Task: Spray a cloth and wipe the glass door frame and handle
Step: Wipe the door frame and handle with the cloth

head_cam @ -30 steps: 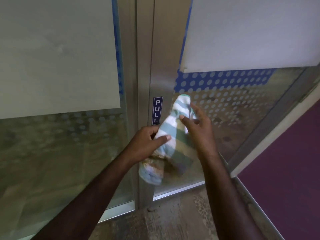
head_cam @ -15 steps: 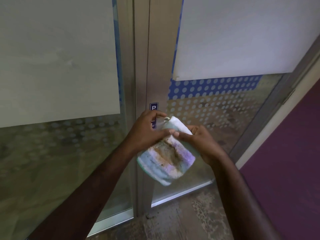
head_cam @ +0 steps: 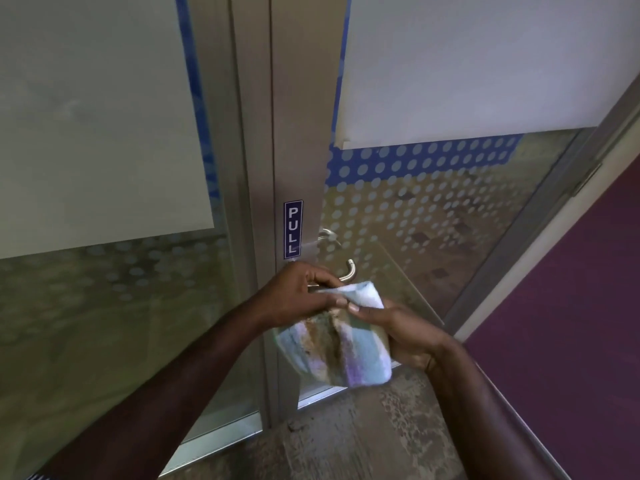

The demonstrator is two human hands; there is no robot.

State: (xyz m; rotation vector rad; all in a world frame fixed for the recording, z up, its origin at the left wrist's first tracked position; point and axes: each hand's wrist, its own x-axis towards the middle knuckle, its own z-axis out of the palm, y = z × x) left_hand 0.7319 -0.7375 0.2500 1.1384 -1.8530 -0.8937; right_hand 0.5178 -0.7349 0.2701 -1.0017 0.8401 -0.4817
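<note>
We pinch the stained cloth (head_cam: 341,336) with our left hand (head_cam: 298,296) and right hand (head_cam: 403,336), just below the door handle (head_cam: 348,271).

Cloth (head_cam: 346,344): pale blue and lilac stripes, brown stain at centre. Sign (head_cam: 293,229): navy, white letters "PULL". Frame (head_cam: 298,109): brushed silver. Glass (head_cam: 415,188): blue band, pale dots. Wall (head_cam: 571,289): purple.

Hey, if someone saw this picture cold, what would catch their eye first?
Probably the stained striped cloth at centre, held by both the left hand and right hand in front of the metal door frame. Just above sit the blue PULL sign and the curved silver handle.
</note>
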